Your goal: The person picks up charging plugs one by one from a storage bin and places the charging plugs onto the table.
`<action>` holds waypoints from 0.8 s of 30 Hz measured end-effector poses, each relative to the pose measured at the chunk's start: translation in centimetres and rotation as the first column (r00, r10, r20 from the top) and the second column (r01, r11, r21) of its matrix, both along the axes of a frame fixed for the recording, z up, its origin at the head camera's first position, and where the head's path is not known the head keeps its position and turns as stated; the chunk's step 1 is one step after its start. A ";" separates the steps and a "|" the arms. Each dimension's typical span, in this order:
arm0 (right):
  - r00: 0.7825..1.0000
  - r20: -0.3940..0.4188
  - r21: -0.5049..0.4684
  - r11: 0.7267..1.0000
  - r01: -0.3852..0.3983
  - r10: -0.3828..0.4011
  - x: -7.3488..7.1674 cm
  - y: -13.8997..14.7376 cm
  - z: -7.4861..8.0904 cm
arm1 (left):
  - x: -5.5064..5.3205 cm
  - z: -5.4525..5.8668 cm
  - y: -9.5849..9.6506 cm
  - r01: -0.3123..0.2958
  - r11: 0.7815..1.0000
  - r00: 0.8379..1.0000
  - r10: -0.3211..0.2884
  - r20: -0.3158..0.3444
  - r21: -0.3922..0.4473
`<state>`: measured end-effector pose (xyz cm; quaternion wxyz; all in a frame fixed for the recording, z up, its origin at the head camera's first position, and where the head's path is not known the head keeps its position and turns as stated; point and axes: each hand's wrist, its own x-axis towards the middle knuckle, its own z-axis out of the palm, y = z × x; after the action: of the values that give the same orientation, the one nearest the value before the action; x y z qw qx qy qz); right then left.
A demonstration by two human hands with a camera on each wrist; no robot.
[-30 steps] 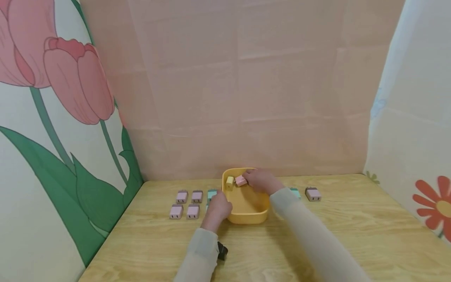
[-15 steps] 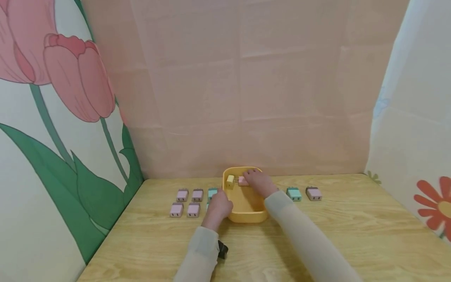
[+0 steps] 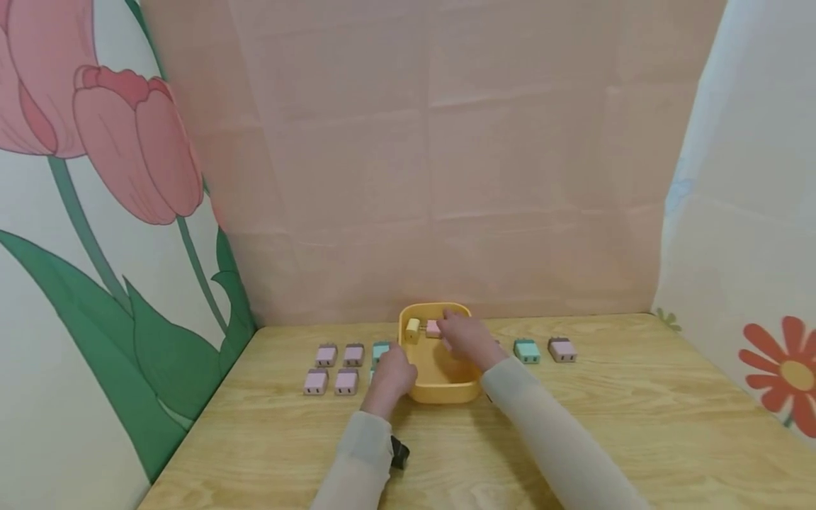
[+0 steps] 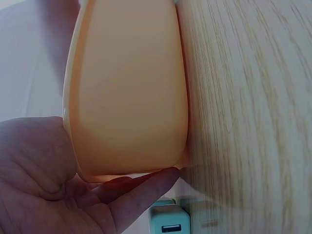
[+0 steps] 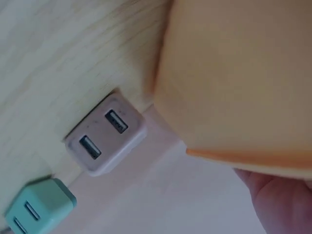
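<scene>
A yellow plastic box [image 3: 445, 394] stands on the table. My left hand [image 3: 392, 371] grips its left side; in the left wrist view the fingers [image 4: 141, 197] curl under and against the box wall. Inside, at the back left, are a small yellow charger plug [image 3: 413, 331] and a pink charger plug [image 3: 433, 329], whose prongs point toward the yellow one. My right hand [image 3: 470, 340] reaches over the box's right side, fingers down inside and just right of the pink plug. Its fingertips are partly hidden, so I cannot tell whether they hold anything.
Several lilac charger plugs [image 3: 347, 382] lie left of the box, with teal plugs [image 3: 380, 350] partly behind my left hand. On the right are a teal plug [image 3: 526, 350] and a lilac plug [image 3: 562, 349]. A pinkish cloth backdrop [image 3: 433, 177] rises behind the table.
The pink plug, tilted in the right hand's fingers earlier, now lies straight beside the yellow plug. The right hand has shifted slightly away from it. The left hand stays on the box.
</scene>
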<state>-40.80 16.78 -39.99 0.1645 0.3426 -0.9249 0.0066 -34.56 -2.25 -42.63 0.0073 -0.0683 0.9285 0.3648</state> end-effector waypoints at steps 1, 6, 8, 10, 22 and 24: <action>0.999 0.021 0.000 0.999 0.033 -0.033 -1.1 -0.4 -0.7 | 0.0 0.0 0.0 -0.002 1.000 1.000 0.002 0.004 0.001; 0.991 0.086 -0.111 0.987 0.116 -0.107 -1.7 -0.6 -0.7 | 0.1 0.3 0.1 -0.023 0.999 0.999 0.022 0.023 0.024; 0.987 0.143 -0.187 0.977 0.099 -0.072 -1.0 0.2 0.0 | -0.2 0.0 0.0 -0.020 1.000 1.000 0.020 0.015 0.018; 0.980 0.190 -0.252 0.963 0.100 -0.052 -0.3 0.9 0.7 | -1.4 -1.3 -0.4 -0.008 1.000 1.000 0.008 -0.001 -0.007; 0.971 0.230 -0.328 0.934 0.145 -0.070 1.3 4.9 2.6 | 0.4 0.3 0.3 -0.022 1.000 1.000 0.022 0.004 0.005; 0.970 0.230 -0.318 0.936 0.153 -0.080 1.5 5.5 2.9 | 0.4 0.3 0.3 -0.022 1.000 1.000 0.022 0.006 -0.002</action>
<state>-39.27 22.30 -37.13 0.1199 0.2512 -0.9415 0.1900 -34.15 -1.94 -42.35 0.0063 -0.0796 0.9280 0.3638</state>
